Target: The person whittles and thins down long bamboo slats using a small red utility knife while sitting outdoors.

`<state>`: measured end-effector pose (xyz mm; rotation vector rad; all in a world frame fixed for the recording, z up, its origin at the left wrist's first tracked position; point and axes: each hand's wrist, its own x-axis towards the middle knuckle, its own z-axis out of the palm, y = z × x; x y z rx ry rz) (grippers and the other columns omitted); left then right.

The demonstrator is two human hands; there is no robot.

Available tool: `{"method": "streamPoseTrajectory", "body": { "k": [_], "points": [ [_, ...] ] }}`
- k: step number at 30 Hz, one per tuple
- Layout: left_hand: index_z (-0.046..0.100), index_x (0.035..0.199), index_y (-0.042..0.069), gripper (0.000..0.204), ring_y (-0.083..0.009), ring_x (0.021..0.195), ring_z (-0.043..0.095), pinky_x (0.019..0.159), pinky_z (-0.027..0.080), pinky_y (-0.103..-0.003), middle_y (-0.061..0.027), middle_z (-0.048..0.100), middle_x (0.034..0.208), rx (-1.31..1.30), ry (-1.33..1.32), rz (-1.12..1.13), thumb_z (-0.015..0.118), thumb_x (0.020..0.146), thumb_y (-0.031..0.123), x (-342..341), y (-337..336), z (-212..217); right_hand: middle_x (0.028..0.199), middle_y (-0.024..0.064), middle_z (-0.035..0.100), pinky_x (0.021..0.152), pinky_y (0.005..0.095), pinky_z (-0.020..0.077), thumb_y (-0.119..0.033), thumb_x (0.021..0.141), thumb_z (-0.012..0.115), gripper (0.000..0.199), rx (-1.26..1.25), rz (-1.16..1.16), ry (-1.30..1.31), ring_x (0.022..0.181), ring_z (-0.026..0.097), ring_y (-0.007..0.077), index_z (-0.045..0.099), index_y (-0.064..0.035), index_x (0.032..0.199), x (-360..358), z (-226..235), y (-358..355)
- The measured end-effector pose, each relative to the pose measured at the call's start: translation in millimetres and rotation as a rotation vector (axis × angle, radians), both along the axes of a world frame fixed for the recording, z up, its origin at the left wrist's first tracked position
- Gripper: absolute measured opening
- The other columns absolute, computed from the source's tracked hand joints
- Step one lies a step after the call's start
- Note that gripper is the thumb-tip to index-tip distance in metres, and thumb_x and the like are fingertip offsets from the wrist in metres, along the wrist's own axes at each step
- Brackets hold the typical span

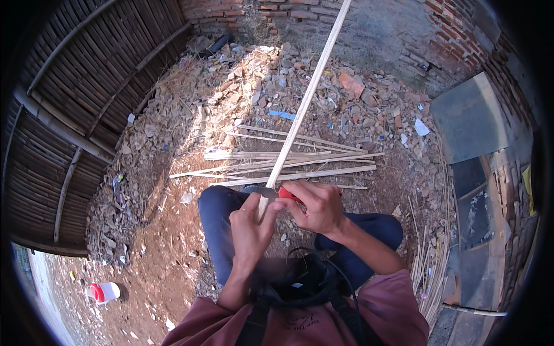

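Observation:
A long pale bamboo strip slants up and away from my lap toward the brick wall. Its near end is gripped in my left hand, fingers closed round it. My right hand is closed on a knife with a red handle. The dark blade lies across the strip just beyond my left thumb, and my two hands almost meet there. Part of the handle is hidden by my right fingers. Beyond my crossed legs, several split bamboo strips lie in a loose, crisscrossed pile on the ground.
Rubble with bits of litter covers the ground up to the brick wall. At left stands a bamboo-slat wall. A white container with a red lid sits at lower left. Grey panels lean at right, near long thin strips.

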<state>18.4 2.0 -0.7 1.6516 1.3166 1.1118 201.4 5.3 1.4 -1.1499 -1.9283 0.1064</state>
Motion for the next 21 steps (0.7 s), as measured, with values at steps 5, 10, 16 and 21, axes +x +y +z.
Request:
{"method": "streamPoseTrajectory", "body": {
  "k": [5,10,16,21],
  "points": [
    [0.064,0.087,-0.002,0.03,-0.0013,0.069,0.04,0.055,0.032,-0.025,0.005,0.055,0.068,-0.082,-0.09,-0.007,0.077,0.102,0.021,1,2,-7,0.082,0.0052,0.073,0.056,0.0384,0.0554,-0.034,0.097,0.077,0.028,0.01,-0.062,-0.032,0.066,0.073,0.0258,0.072,-0.009,0.108,-4,3,-1],
    [0.066,0.092,-0.002,0.027,-0.0022,0.068,0.04,0.055,0.033,-0.026,0.0056,0.055,0.067,-0.077,-0.053,0.0,0.076,0.102,0.021,6,1,-2,0.08,0.0043,0.072,0.055,0.0382,0.0552,-0.034,0.095,0.078,0.027,0.036,-0.105,-0.025,0.064,0.072,0.0253,0.073,-0.01,0.107,-2,1,3],
    [0.065,0.093,-0.002,0.027,-0.0062,0.063,0.038,0.054,0.033,-0.03,-0.0009,0.05,0.062,-0.048,0.018,0.006,0.075,0.102,0.021,5,-2,10,0.081,0.0035,0.074,0.055,0.0372,0.0543,-0.033,0.095,0.078,0.022,-0.002,-0.097,0.023,0.064,0.073,0.0245,0.075,-0.0125,0.104,5,0,12],
    [0.061,0.088,-0.001,0.033,-0.0084,0.059,0.038,0.052,0.033,-0.032,-0.0033,0.044,0.059,-0.106,0.092,-0.011,0.074,0.103,0.025,-1,-11,2,0.084,0.0059,0.077,0.057,0.0359,0.0543,-0.033,0.097,0.077,0.024,0.03,-0.232,0.12,0.066,0.074,0.024,0.075,-0.0101,0.106,29,3,32]
  ]
}}
